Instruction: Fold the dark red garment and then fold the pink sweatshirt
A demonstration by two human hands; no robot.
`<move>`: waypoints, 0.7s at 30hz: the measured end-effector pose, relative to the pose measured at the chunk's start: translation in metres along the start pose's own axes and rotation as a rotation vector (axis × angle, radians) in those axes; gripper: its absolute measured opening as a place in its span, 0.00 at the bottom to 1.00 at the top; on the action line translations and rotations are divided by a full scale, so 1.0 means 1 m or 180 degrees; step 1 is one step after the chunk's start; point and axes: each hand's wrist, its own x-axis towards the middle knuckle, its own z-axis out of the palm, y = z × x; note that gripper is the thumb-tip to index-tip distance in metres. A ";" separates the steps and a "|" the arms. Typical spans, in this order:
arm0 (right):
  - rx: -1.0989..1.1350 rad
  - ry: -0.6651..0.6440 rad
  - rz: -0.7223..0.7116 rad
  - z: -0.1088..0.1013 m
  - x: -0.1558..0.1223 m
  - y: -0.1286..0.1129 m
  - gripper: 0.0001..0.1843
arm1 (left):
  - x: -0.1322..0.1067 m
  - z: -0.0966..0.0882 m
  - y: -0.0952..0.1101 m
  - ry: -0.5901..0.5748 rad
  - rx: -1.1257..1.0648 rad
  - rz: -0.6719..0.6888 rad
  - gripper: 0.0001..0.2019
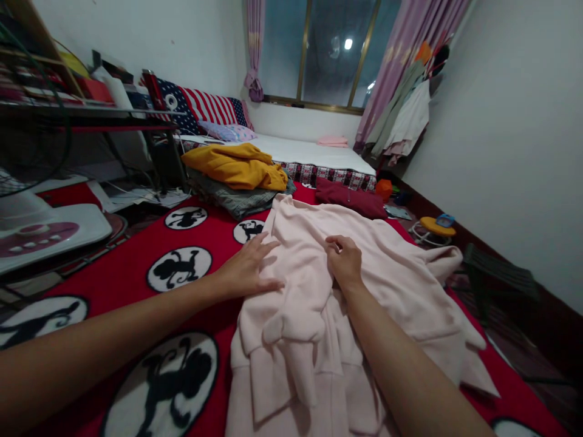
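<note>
A pale pink long-sleeved top [373, 261] lies spread and wrinkled on a red blanket [136, 315] with black-and-white round figures. One sleeve is folded in over the body and runs down toward me. My left hand [252, 267] rests at the left edge of the top, its fingers apart and the thumb stretched over the cloth. Near the middle of the garment, my right hand [345, 260] has its fingers curled in a pinch at the fabric. The lower end of the top runs out of view at the bottom.
A mustard-yellow garment [237, 165] lies on a grey-green one [237, 197] beyond the top. A folded dark red garment [348, 197] sits at the back right. At left are a cluttered desk [127, 115] and a white fan base [54, 233]. A yellow stool [437, 226] stands right.
</note>
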 end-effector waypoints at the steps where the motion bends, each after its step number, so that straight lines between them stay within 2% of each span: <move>1: -0.0070 0.0113 -0.0156 -0.001 0.000 -0.003 0.11 | 0.004 -0.001 -0.007 0.0099 -0.0057 -0.0227 0.42; 3: -0.0086 0.0189 -0.0493 -0.004 -0.002 -0.013 0.10 | 0.015 -0.004 -0.019 0.0254 -0.0225 -0.0607 0.39; 4: 0.0003 0.0094 -0.0634 -0.005 -0.005 -0.018 0.10 | 0.023 -0.004 -0.025 0.0303 -0.0315 -0.0758 0.38; 7: 0.0306 -0.0608 -0.0917 -0.004 -0.012 -0.031 0.09 | 0.049 -0.003 -0.034 0.0433 -0.0451 -0.1114 0.37; 9: 0.0294 -0.1040 -0.0975 -0.002 -0.017 -0.034 0.08 | 0.067 0.001 -0.036 0.0533 -0.0452 -0.1300 0.40; 12: 0.0290 -0.1207 -0.0848 0.002 -0.018 -0.033 0.08 | 0.087 0.011 -0.029 0.0837 -0.0542 -0.1355 0.41; 14: 0.0523 -0.1141 -0.0602 0.003 -0.016 -0.031 0.10 | 0.093 0.020 -0.018 0.1093 -0.0616 -0.0904 0.35; 16: 0.0883 -0.0980 -0.0241 0.004 -0.013 -0.030 0.15 | 0.095 0.029 -0.005 0.1090 -0.0696 -0.0192 0.30; 18: 0.1213 -0.0756 0.0144 0.005 -0.011 -0.029 0.21 | 0.093 0.038 0.006 0.0768 -0.0689 0.0432 0.30; 21: 0.1526 -0.0549 0.0649 0.007 -0.010 -0.026 0.30 | 0.088 0.047 0.014 0.0325 -0.0301 0.0828 0.30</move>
